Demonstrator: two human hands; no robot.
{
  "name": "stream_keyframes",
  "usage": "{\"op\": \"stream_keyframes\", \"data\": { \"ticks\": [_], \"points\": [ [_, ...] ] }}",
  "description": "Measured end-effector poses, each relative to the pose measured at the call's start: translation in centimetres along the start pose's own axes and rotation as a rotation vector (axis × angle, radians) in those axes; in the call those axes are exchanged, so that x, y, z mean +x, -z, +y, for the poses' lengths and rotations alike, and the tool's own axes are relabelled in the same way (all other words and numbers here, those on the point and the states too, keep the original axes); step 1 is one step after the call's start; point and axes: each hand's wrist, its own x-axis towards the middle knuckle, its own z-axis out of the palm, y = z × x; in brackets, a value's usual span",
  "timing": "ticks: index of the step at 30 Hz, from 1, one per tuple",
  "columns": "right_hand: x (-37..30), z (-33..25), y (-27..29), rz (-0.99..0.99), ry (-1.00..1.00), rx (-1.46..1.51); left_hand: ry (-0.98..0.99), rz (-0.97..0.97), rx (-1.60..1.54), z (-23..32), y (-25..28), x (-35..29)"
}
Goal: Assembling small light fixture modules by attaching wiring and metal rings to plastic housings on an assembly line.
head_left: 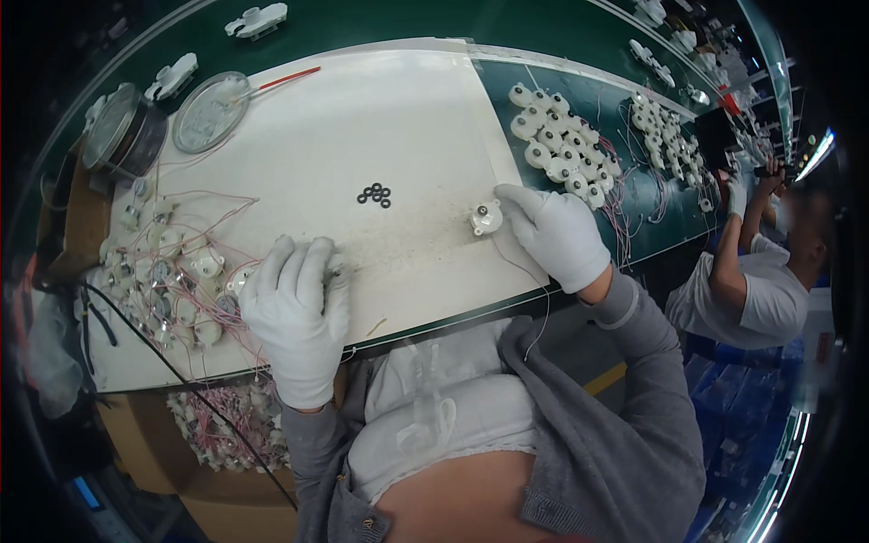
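Observation:
My left hand (297, 312), in a white glove, rests at the right edge of a heap of small white motors (172, 271) with pink wires. Its fingers are curled, and a greyish bit shows between thumb and forefinger, too hidden to name. My right hand (557, 237), also gloved, lies on the right side of the white board (416, 118), its fingers loosely bent and apart. Just left of its fingertips sits one small white motor (486, 217) with a dark round top, its wire trailing over the table's front edge. Several black rings (375, 195) lie mid-board.
Several rows of white motors (561, 145) stand on the green tabletop at right. A round dish (213, 110) with a red stick (290, 78) lies at back left, beside a tub (127, 136). Below is a carton (145, 443) of wired parts. A co-worker (747, 290) sits at right.

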Motion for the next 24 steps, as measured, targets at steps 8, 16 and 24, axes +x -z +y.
{"op": "stream_keyframes", "data": {
  "ticks": [8,16,24],
  "points": [
    [1.8,-2.7,2.9,0.015,0.079,0.131,-0.003,-0.023,0.039,0.3,-0.2,0.5],
    [-1.3,2.8,9.6,0.06,0.106,0.284,-0.052,0.01,0.091,0.2,-0.8,0.3],
    [-2.4,18.9,13.0,0.001,-0.159,0.077,-0.063,0.007,0.118,0.1,-0.4,0.6]
  ]
}}
